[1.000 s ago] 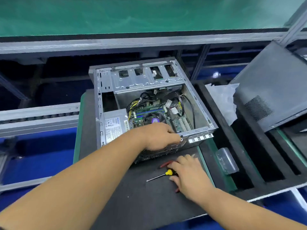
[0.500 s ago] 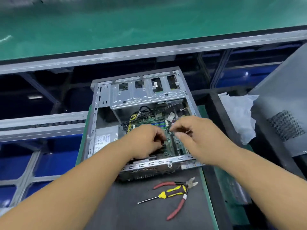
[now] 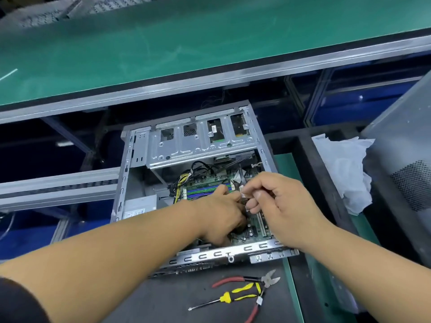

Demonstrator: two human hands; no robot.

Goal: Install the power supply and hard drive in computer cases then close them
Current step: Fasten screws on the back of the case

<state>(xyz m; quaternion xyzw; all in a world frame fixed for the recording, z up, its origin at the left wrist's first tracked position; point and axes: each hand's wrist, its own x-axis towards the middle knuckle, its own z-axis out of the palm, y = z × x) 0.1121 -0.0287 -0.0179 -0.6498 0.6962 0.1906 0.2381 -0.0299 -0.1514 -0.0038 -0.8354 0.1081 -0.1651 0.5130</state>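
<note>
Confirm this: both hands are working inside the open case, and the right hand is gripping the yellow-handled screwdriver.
Not quite. In the head view the yellow-handled screwdriver lies untouched on the mat in front of the case. Both the left hand and the right hand are inside it.

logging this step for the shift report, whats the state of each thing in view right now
grey metal computer case: lying on its side, side panel off, interior exposed
grey side panel: off the case, standing at right
left hand: inside the case, grip hidden
right hand: inside the case, fingers pinching a small connector
red-handled cutters: lying unused in front of the case
yellow-handled screwdriver: lying unused
</note>
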